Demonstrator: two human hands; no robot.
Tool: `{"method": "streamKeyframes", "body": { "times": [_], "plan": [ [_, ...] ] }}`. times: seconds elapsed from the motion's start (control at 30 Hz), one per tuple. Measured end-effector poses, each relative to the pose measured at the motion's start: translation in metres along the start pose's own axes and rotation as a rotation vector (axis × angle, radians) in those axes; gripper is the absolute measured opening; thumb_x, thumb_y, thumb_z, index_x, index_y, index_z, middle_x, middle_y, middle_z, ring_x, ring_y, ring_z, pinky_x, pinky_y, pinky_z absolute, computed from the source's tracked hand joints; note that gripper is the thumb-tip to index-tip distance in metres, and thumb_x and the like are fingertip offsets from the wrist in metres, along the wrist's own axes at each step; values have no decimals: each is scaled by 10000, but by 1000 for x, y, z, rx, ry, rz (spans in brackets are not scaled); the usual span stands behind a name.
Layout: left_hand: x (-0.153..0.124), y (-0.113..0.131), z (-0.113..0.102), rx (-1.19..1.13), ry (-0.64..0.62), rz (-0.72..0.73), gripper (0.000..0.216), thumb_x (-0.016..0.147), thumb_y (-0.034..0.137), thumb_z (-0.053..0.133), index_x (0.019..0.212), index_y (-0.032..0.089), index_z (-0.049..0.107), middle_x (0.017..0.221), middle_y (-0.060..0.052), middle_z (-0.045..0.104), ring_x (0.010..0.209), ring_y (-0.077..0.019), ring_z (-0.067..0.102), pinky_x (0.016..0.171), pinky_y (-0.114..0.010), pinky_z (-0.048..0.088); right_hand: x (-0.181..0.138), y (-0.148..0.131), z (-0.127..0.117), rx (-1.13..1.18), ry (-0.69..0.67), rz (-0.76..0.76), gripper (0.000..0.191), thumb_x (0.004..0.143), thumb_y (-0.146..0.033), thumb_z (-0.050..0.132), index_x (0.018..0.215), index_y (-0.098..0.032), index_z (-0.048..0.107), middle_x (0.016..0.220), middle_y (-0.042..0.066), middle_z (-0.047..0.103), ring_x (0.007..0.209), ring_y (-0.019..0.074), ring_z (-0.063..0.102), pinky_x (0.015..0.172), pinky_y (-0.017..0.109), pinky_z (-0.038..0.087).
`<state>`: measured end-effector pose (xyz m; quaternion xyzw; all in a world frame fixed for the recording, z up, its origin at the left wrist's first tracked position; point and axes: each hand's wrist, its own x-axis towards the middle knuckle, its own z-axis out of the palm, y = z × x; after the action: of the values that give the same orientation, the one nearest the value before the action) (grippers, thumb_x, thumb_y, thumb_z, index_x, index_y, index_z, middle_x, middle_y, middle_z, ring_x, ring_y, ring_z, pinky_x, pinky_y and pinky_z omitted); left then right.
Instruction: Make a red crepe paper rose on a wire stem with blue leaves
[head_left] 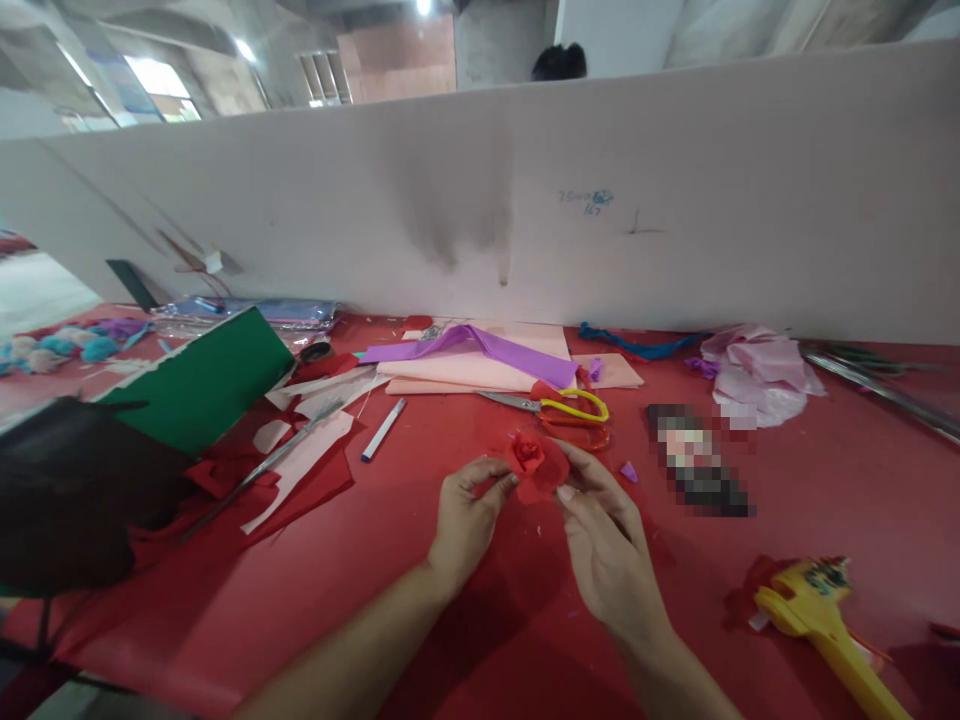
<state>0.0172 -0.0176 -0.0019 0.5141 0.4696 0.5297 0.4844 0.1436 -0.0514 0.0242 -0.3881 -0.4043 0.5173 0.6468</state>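
Head view: pinching a red, rolled-centred paper flower (527, 455) from both sides

Holding the flower just above a red-covered tabletop (337, 540), directly in front of the body. With the left hand (469, 510), nearly closed, gripping its left side between thumb and forefinger, with the other fingers curled in. With the right hand (600, 530), partly closed, keeping hold of the broad outer petal's right edge between thumb and fingertips.

Just beyond the flower, can see metal scissors with yellow and orange loop handles (534, 405), lying with blades pointing left. Farther back, can see a long purple strip (480, 345) lying across pale peach sheets (450, 377). To the left, can make out a slim white pen with a dark blue end (384, 430); near the right hand, a small purple scrap (628, 471). At the lower right, can see a yellow plastic glue gun (806, 605) lying well apart from both hands.
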Motion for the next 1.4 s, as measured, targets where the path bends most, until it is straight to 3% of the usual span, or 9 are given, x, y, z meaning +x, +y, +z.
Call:
{"method": "streamKeyframes", "body": {
  "times": [0.17,0.47,0.6,0.73,0.83,0.93,1.03,1.17,1.4],
  "plan": [
    [-1,7,0,81,-18,85,111,745,257,651,731,196,742,730,-45,691,729,-172,586,768,-295,447,0,-1,2,-6,3,6,387,787,-193,629,1155,-297,574,1221,39,615,1153,213,545,1018,398,399],
    [-6,11,-1,264,-27,220,92,747,218,648,743,248,735,726,-24,734,679,-167,641,1036,-439,309,3,10,3,-148,169,0,509,709,-207,736,1166,-305,534,1122,30,614,979,170,603,892,355,484],
    [-7,13,-1,206,-19,147,240,732,195,651,963,222,711,713,-17,715,702,-166,638,962,-398,400,3,12,4,-168,219,-3,525,696,-227,748,1168,-295,531,1104,27,624,948,165,607,871,353,483],
    [-4,14,-3,135,-131,88,433,758,205,638,1191,201,625,750,-16,704,752,-156,626,828,-309,468,3,10,6,-132,213,-1,504,693,-218,751,1147,-293,545,1113,22,633,966,163,610,878,347,474],
    [-3,14,-4,112,-160,116,266,769,235,637,1021,199,711,751,-25,703,731,-152,618,759,-284,479,3,9,7,-131,216,-6,496,687,-210,756,1133,-294,556,1086,16,641,932,153,616,858,338,479],
    [-4,14,-4,132,-119,147,156,754,230,653,881,198,738,743,-31,717,713,-158,632,834,-335,464,3,10,6,-146,224,-26,504,690,-214,755,1144,-293,552,1077,20,645,908,151,620,838,340,485],
    [-5,13,-3,171,-60,184,138,732,199,671,846,226,744,727,-21,736,702,-165,653,981,-424,372,2,11,6,-177,245,-37,523,695,-225,755,1166,-298,540,1064,18,646,904,151,624,830,336,487],
    [-6,8,-2,188,-27,233,198,730,157,658,854,279,752,783,-17,759,692,-169,663,1030,-470,306,0,11,7,-227,277,-56,533,691,-229,756,1173,-290,536,1093,25,638,913,160,630,824,333,497],
    [-4,0,-2,-14,-40,186,179,743,201,669,878,272,762,772,-34,748,707,-163,633,933,-402,418,-6,5,11,-135,198,-37,594,709,-196,743,1232,-306,484,1187,48,622,1026,181,620,884,342,498]
  ]
}}
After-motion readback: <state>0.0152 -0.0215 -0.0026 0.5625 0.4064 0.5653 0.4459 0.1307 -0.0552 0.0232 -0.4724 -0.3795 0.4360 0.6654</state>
